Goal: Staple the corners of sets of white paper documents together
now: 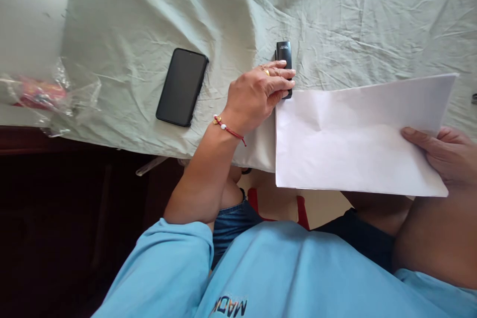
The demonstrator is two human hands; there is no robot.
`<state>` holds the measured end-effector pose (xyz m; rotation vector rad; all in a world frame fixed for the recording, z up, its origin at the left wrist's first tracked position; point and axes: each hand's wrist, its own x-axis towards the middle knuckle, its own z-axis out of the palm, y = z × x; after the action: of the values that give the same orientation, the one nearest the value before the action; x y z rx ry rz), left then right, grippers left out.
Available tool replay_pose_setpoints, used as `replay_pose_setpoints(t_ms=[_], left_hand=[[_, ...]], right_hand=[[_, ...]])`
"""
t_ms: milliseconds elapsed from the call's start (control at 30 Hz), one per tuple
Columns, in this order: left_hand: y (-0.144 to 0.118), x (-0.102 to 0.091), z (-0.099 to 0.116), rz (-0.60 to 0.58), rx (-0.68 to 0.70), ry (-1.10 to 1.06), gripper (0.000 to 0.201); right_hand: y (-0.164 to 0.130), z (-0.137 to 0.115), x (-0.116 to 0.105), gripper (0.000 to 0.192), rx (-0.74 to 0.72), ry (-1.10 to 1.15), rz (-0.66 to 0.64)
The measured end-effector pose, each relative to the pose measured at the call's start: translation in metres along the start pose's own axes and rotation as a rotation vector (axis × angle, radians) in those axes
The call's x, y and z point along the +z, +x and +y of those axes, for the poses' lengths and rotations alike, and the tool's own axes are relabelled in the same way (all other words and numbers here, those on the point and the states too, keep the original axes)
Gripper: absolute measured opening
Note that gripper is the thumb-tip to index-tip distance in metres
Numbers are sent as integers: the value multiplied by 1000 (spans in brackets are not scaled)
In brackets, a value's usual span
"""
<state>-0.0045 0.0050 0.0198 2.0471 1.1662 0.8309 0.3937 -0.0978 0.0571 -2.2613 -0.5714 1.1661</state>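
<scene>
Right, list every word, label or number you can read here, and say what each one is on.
"MADA", upside down and cut off by the frame edge: on the light blue shirt.
Small white print on the black stapler under the left hand: too small to read.
Phone and paper: no text.

A home, likely: wrinkled cloth (335, 15) (pale green) covering a table.

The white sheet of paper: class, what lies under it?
The white sheet of paper overhangs the pale green cloth. Right hand fingers grip beneath; anything else underneath is covered.
</scene>
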Motion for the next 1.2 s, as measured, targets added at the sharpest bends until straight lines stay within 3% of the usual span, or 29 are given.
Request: replay_pose_setpoints(t_ms=[167, 400, 633, 800, 933, 1200], left_hand=[[2, -2, -11, 28, 78, -146, 27], [1, -7, -3, -9, -73, -224, 24], [-4, -8, 19, 52, -179, -210, 33], [-4, -7, 13, 161, -228, -228, 48], [-4, -8, 3, 196, -347, -259, 57], [-9, -20, 8, 9, -446, -486, 45]], right_hand=[[-1, -2, 1, 74, -11, 28, 3], [-2, 0, -1, 78, 25, -47, -58], [6, 20, -8, 63, -141, 39, -112], [9, 25, -7, 58, -207, 85, -113], [5, 20, -1, 54, -240, 123, -98], [2, 14, 16, 57, -336, 228, 16]])
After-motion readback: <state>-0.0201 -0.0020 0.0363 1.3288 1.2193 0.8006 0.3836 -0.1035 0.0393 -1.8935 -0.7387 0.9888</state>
